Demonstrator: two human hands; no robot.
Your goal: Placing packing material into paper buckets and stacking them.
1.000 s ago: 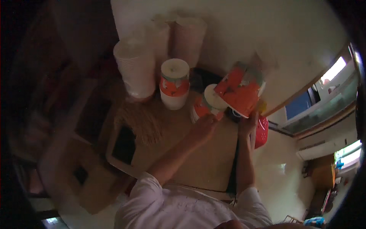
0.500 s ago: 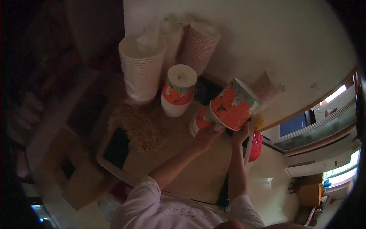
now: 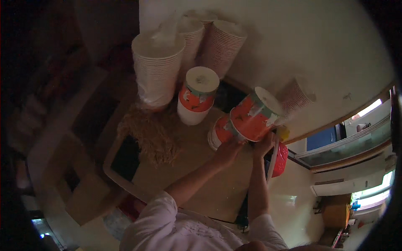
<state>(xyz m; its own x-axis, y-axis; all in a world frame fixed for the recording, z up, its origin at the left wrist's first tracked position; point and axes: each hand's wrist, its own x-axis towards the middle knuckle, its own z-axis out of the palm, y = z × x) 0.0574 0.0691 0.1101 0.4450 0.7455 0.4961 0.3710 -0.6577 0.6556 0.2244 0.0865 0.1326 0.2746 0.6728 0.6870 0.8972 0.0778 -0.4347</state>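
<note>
In front of me, to the right, an upside-down orange and green paper tub [image 3: 253, 117] stands tilted, its rim downward. My left hand [image 3: 228, 151] is closed at the left side of that rim, with some fingertips hidden. My right hand [image 3: 264, 144] is curled around the rim's right side, its fingers partly behind the tub. Just behind my left hand, a shorter orange and white paper tub [image 3: 218, 133] leans, partly covered. Farther left, another orange and green tub [image 3: 197, 100] sits upside down on a white base, touched by neither hand.
Tall stacks of white paper tubs [image 3: 157, 71] in clear plastic stand at the back left against the wall. Shredded straw-like filler [image 3: 153, 138] lies before them on the table [image 3: 197, 184]. A red plastic container [image 3: 279, 161] is beside my right wrist, a cardboard box [image 3: 90, 196] at lower left.
The view has shifted slightly. Both hands stay at the tub's rim in nearly the same place, and the tub has barely moved.
</note>
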